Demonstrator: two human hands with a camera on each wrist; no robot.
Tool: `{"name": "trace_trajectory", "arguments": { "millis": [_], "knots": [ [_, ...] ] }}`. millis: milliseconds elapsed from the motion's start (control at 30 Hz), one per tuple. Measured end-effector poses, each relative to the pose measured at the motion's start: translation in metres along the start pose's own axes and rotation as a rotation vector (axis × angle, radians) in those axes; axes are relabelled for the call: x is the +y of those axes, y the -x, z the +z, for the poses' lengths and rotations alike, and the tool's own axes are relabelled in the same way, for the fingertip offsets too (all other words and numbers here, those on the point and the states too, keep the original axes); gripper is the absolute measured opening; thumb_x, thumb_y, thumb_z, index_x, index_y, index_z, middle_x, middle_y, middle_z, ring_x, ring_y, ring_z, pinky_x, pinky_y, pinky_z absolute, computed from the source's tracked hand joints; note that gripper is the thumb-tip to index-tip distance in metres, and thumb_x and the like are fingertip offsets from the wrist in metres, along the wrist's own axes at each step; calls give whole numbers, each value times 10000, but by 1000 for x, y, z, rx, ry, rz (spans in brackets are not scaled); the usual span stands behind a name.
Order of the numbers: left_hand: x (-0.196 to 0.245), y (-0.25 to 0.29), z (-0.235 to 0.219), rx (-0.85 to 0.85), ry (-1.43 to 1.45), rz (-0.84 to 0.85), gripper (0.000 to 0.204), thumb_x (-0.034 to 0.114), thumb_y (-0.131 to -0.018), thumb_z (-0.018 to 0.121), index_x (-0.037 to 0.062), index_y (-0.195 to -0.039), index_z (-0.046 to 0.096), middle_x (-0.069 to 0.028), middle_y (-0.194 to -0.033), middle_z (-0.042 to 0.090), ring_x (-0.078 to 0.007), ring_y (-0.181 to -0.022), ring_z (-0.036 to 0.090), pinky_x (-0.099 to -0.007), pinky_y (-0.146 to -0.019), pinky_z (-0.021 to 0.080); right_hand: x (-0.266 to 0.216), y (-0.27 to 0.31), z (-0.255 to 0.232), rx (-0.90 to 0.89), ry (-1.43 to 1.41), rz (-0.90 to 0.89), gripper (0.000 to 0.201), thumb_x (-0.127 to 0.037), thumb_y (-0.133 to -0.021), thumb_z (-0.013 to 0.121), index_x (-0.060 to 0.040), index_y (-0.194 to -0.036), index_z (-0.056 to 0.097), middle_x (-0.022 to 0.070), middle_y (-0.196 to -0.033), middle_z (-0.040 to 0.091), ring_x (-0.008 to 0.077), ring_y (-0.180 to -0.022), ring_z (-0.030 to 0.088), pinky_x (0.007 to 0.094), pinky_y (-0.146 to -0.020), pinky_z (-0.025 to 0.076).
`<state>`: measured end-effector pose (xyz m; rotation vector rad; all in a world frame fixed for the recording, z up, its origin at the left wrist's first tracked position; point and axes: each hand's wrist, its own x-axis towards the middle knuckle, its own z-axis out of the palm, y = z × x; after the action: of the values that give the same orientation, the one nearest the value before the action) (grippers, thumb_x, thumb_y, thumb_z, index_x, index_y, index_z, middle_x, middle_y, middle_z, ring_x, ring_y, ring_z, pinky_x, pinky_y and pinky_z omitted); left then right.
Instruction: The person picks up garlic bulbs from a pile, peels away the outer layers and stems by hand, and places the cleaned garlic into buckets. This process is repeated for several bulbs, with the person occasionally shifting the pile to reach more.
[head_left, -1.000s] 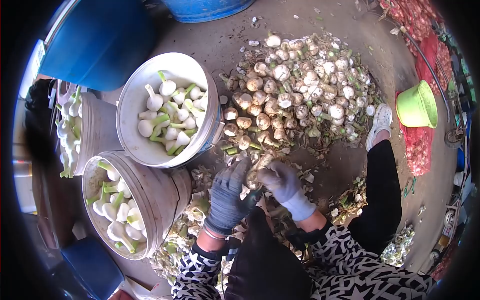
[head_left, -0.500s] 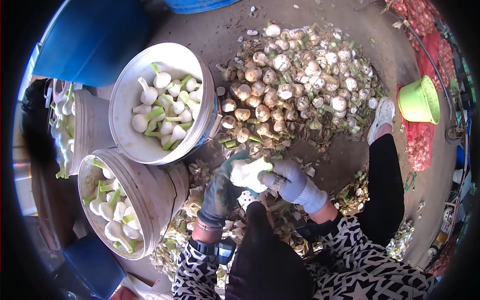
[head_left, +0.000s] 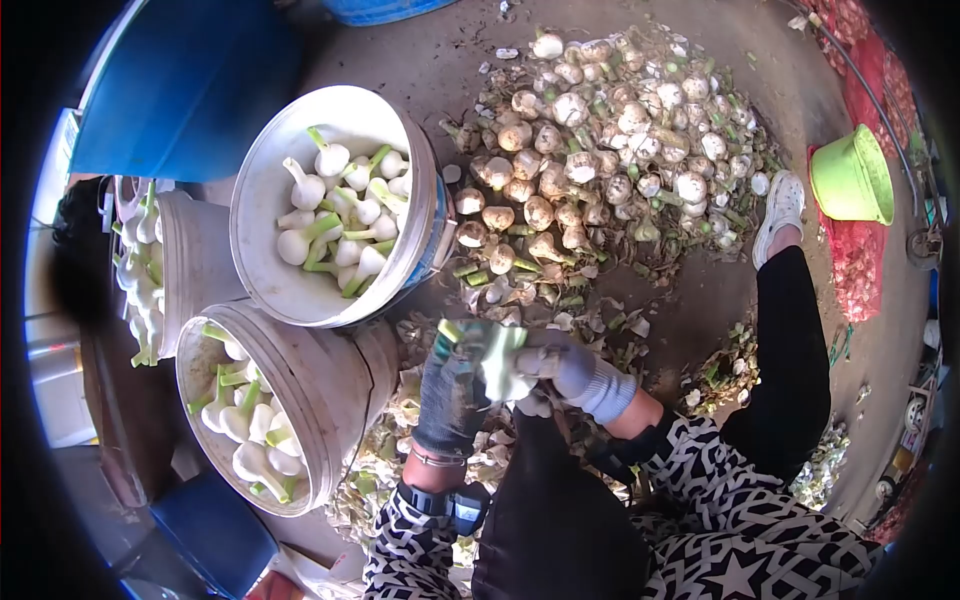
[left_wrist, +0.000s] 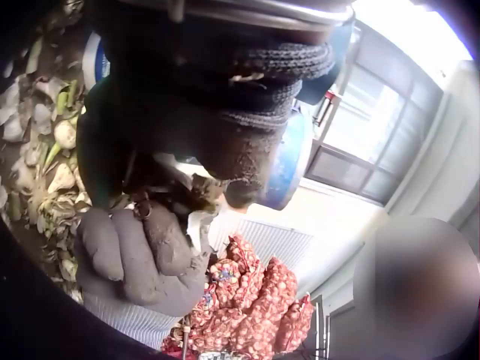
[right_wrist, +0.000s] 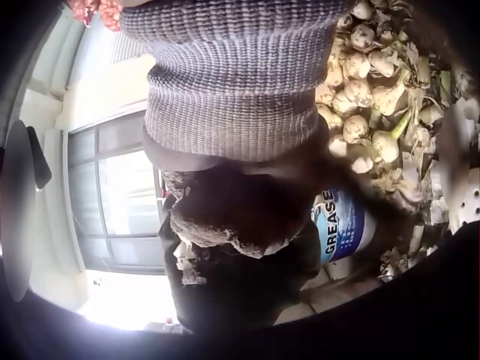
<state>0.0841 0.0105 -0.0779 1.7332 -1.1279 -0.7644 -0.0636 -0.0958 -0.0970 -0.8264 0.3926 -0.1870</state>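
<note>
Both hands wear grey gloves and meet above the knee in the head view. The left hand (head_left: 450, 395) holds a white garlic bulb (head_left: 502, 366), blurred, whose green stem end (head_left: 451, 330) points up and left. From the right side, the right hand (head_left: 575, 370) pinches at the bulb with curled fingers. In the left wrist view, curled grey fingers (left_wrist: 139, 259) press close beside the dark left glove, with a pale scrap of skin (left_wrist: 198, 229) between them. The right glove (right_wrist: 232, 217) is mostly in shadow in the right wrist view, hiding the bulb.
White buckets (head_left: 262, 250) of trimmed garlic stand at the left. A heap of untrimmed garlic (head_left: 620, 140) lies ahead on the floor, with peelings (head_left: 400, 470) under the hands. A lime-green bucket (head_left: 850, 180) and red net sacks (head_left: 855, 270) are at the right.
The dirty, blurred garlic between the hands gives way to a white bulb. Since half a second ago, its stem has swung from pointing right to pointing up-left. The head view has shifted slightly.
</note>
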Motion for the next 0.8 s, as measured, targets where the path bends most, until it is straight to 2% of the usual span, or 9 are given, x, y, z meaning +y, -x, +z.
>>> {"name": "trace_trajectory", "arguments": {
  "millis": [33,67,100,333,367,433,500,600,800],
  "knots": [
    [-3,-6,-1,21,-221,102,329,104,-865,559,21,-1180,508,-73,-1059,582,-179,-974,584,-295,-841,484,3,2,-4,-37,-231,74,355,-267,-955,503,54,-1052,620,101,-673,634,171,-413,537,322,-399,425],
    [0,-4,1,40,482,-350,243,168,-907,566,46,-1115,532,-100,-1020,590,-227,-960,592,-359,-840,500,6,6,-8,-108,-382,-58,377,-287,-962,464,47,-1073,600,111,-625,611,190,-391,525,317,-380,403],
    [-3,-9,4,25,1320,-283,251,291,-949,561,61,-1051,575,-110,-1029,620,-276,-1019,598,-440,-917,483,23,9,-19,-240,-655,-141,371,-291,-968,459,41,-1076,586,119,-621,608,195,-390,530,310,-372,401],
    [7,-17,5,46,1660,-296,456,407,-980,431,127,-1326,534,-94,-1268,609,-329,-1312,434,-576,-1120,255,-27,128,-7,353,-523,-55,375,-196,-828,655,63,-1090,582,191,-967,676,281,-781,685,384,-668,585],
    [9,-18,3,69,1676,-300,472,412,-977,423,127,-1342,514,-101,-1279,606,-330,-1345,404,-569,-1128,246,-8,140,-22,309,248,-505,418,-121,-788,671,85,-1135,561,211,-1041,665,310,-854,689,388,-744,588],
    [10,-19,-2,108,1691,-350,495,412,-968,439,125,-1369,479,-103,-1271,609,-325,-1333,418,-563,-1128,248,-18,152,-32,5,-782,-66,488,-105,-763,701,73,-1190,546,217,-1076,659,341,-930,679,403,-801,578],
    [8,-20,-2,217,1633,-443,495,416,-968,438,118,-1361,486,-105,-1278,604,-324,-1327,425,-555,-1133,243,61,197,-108,318,-138,223,386,-140,-780,655,25,-1127,617,189,-991,681,293,-851,687,395,-776,560],
    [31,-19,-13,249,1310,-314,518,412,-961,475,50,-1332,493,-155,-1247,602,-318,-1242,509,-483,-1020,430,2,130,-66,68,1660,701,330,-254,-834,617,-52,-1096,628,199,-930,673,336,-843,663,453,-754,509],
    [70,-44,-95,855,-265,44,602,355,-975,532,-29,-1406,361,-198,-1359,475,-296,-1278,455,-421,-1042,398,40,16,-85,611,1428,-33,419,-321,-882,599,-141,-1258,562,170,-1099,639,385,-948,628,466,-814,499]
  ]
}}
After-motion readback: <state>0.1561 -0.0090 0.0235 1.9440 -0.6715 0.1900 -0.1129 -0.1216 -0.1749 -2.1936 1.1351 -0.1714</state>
